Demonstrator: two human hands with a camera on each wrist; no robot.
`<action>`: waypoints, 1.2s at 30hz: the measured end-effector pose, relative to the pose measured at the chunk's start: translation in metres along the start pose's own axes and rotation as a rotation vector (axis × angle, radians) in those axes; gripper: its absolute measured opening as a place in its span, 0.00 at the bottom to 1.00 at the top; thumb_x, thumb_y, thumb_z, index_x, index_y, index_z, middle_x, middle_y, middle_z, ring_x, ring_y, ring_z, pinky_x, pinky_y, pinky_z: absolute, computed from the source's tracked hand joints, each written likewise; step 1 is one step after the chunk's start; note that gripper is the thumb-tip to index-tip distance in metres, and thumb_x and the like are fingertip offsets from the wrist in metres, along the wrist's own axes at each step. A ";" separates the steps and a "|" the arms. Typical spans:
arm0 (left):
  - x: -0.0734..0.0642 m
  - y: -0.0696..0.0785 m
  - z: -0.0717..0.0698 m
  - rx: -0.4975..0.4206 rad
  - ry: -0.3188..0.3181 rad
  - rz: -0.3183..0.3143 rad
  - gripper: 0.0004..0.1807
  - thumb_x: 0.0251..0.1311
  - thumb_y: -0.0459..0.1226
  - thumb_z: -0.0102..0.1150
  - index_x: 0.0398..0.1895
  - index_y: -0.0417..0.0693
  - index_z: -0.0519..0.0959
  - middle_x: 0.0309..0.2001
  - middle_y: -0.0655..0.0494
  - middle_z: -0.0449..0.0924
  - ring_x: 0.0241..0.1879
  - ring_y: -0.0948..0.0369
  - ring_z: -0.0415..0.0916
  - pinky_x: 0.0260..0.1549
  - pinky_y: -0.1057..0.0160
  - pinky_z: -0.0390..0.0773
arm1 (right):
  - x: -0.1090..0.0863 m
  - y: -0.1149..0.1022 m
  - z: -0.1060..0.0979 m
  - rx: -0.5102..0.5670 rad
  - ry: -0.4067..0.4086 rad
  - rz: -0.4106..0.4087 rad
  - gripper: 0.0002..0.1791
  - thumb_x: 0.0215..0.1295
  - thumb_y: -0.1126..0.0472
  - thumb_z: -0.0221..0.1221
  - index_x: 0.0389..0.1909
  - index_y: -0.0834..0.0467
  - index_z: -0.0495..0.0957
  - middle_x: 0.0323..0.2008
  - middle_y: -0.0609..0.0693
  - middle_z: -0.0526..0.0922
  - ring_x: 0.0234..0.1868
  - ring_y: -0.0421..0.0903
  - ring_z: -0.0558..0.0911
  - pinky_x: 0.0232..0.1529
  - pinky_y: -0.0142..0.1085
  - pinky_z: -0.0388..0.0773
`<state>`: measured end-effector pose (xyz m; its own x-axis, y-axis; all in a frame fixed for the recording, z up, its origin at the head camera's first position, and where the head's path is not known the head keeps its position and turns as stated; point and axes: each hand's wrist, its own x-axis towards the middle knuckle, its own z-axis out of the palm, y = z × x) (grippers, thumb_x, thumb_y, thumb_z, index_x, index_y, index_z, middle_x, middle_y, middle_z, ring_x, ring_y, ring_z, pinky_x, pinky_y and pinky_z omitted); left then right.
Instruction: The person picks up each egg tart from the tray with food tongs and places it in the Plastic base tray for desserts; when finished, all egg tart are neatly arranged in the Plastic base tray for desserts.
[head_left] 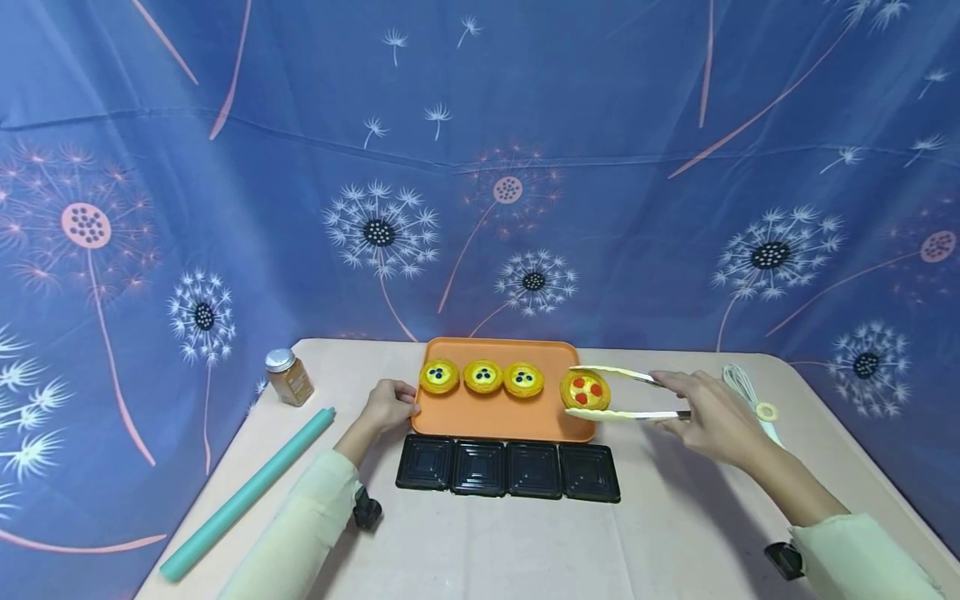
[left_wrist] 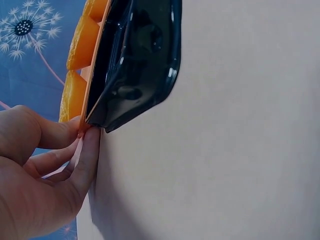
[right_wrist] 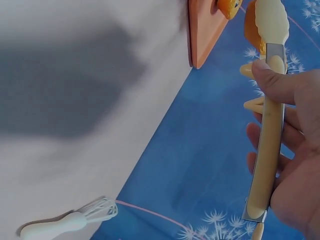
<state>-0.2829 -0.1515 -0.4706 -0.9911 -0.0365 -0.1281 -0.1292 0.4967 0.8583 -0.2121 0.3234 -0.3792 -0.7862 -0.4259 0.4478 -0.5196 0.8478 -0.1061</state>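
Fingers of the right hand [head_left: 708, 417] grip tongs [head_left: 630, 415] holding a red-topped tart [head_left: 586, 390] by the orange tray [head_left: 487, 418]'s right edge; the left hand [head_left: 387, 406] pinches its left edge.

Your head view is moderately bright and evenly lit, with wide-angle stretching towards the edges. On the pale beige tabletop [head_left: 525, 550], a soft grey shadow spreads below your right hand [head_left: 712, 417]. Your left wrist view is dimmer, with small white glints on the glossy black plastic tray [left_wrist: 150, 75]. Your right wrist view shows a broad, blurry-edged shadow.
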 end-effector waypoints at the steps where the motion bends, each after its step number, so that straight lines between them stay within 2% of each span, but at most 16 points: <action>1: 0.000 0.000 0.000 0.000 -0.001 0.000 0.13 0.57 0.23 0.64 0.45 0.29 0.79 0.35 0.43 0.79 0.33 0.54 0.78 0.31 0.62 0.82 | -0.003 -0.001 -0.001 -0.001 0.010 -0.008 0.38 0.38 0.60 0.79 0.56 0.64 0.80 0.45 0.58 0.85 0.34 0.49 0.80 0.25 0.38 0.72; 8: 0.000 0.001 0.000 0.005 -0.002 -0.005 0.13 0.56 0.24 0.64 0.45 0.29 0.79 0.35 0.44 0.79 0.34 0.54 0.78 0.31 0.62 0.82 | -0.020 -0.010 -0.007 0.010 0.030 -0.054 0.39 0.34 0.62 0.80 0.55 0.61 0.81 0.46 0.54 0.86 0.34 0.46 0.80 0.29 0.40 0.73; 15: -0.001 0.000 -0.002 0.014 0.007 -0.011 0.13 0.56 0.24 0.65 0.45 0.30 0.80 0.35 0.44 0.79 0.33 0.54 0.78 0.31 0.62 0.82 | -0.032 -0.014 -0.005 0.008 0.022 -0.073 0.38 0.32 0.66 0.78 0.54 0.62 0.82 0.47 0.55 0.86 0.33 0.45 0.80 0.27 0.37 0.74; 21: -0.001 0.000 0.001 -0.010 0.008 -0.018 0.13 0.58 0.24 0.64 0.46 0.30 0.79 0.36 0.44 0.79 0.33 0.54 0.78 0.30 0.62 0.82 | -0.042 -0.011 -0.001 0.018 -0.033 -0.029 0.37 0.33 0.65 0.78 0.54 0.61 0.81 0.44 0.53 0.86 0.33 0.46 0.80 0.25 0.36 0.73; 29: -0.002 0.000 0.001 -0.019 0.014 -0.009 0.13 0.57 0.24 0.64 0.46 0.30 0.80 0.36 0.43 0.79 0.33 0.54 0.78 0.29 0.63 0.82 | -0.053 -0.011 0.010 0.125 -0.105 -0.007 0.38 0.33 0.67 0.78 0.54 0.61 0.81 0.43 0.48 0.86 0.32 0.39 0.77 0.24 0.31 0.70; 36: 0.000 0.000 0.001 -0.015 0.010 -0.013 0.13 0.56 0.24 0.65 0.46 0.30 0.79 0.36 0.44 0.80 0.33 0.54 0.78 0.31 0.63 0.82 | -0.059 -0.012 0.014 0.127 -0.178 0.071 0.37 0.37 0.60 0.79 0.56 0.60 0.81 0.46 0.46 0.86 0.35 0.41 0.79 0.26 0.32 0.70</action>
<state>-0.2823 -0.1507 -0.4715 -0.9896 -0.0514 -0.1340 -0.1421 0.4834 0.8638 -0.1644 0.3340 -0.4167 -0.8632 -0.4249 0.2725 -0.4897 0.8361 -0.2474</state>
